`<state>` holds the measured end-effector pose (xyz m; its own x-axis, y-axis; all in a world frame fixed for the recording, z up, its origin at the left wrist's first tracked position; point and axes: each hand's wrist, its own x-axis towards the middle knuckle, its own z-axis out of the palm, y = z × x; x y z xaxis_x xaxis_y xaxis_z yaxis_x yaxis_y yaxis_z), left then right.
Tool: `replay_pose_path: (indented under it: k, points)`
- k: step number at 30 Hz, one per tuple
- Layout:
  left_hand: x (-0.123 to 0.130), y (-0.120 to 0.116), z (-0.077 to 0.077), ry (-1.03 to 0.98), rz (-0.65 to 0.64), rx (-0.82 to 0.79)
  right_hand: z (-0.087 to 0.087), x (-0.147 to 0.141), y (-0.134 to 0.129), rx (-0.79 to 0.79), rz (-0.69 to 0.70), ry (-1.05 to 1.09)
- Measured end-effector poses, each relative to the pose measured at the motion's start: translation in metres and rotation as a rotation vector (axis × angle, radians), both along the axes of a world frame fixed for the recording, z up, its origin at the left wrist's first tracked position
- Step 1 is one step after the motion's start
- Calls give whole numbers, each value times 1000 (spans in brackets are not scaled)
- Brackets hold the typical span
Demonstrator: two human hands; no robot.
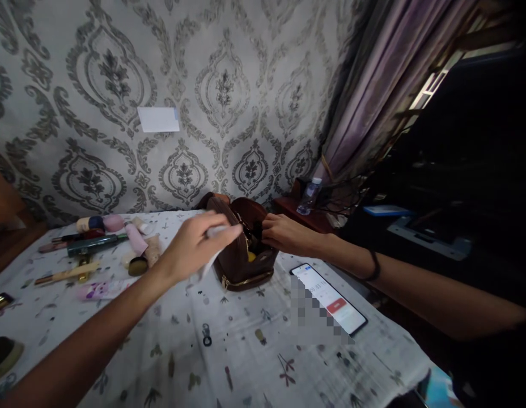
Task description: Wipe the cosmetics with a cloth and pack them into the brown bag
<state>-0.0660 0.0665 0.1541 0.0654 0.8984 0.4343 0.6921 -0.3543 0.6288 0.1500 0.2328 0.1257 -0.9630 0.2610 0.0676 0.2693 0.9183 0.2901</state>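
An unzipped brown bag (229, 249) stands on the cloth-covered table, its mouth gaping between my two hands. My left hand (203, 241), a little blurred, is closed around a thin white piece (210, 260) that looks like tissue or cloth; it is in front of the bag's left side. Curled over the bag's right edge are the fingers of my right hand (275, 231), gripping it at the opening. Something yellow (251, 256) shows in the dark inside; the other contents are hard to make out.
Makeup items lie on the left, among them a green tube (95, 245), a pink tube (136, 239) and a purple-and-white tube (104, 290). A lit phone (337, 306) rests right of the bag. Behind it stands a clear bottle (309, 196), near the patterned wall (223, 85).
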Motion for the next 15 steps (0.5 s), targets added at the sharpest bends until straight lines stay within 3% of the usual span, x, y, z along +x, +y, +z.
replay_pose_path:
  k: [2, 6, 9, 15]
  points:
    - [19, 44, 12, 245, -52, 36, -1, 0, 2, -5, 31, 0]
    - [58, 98, 5, 878, -153, -123, -6, 2, 8, 19, 62, 15]
    - [75, 111, 0, 1100, -213, -200, -9, 5, 9, 11, 65, 39]
    - [77, 117, -13, 1174, -337, -283, -4, 6, 5, -53, 51, 35]
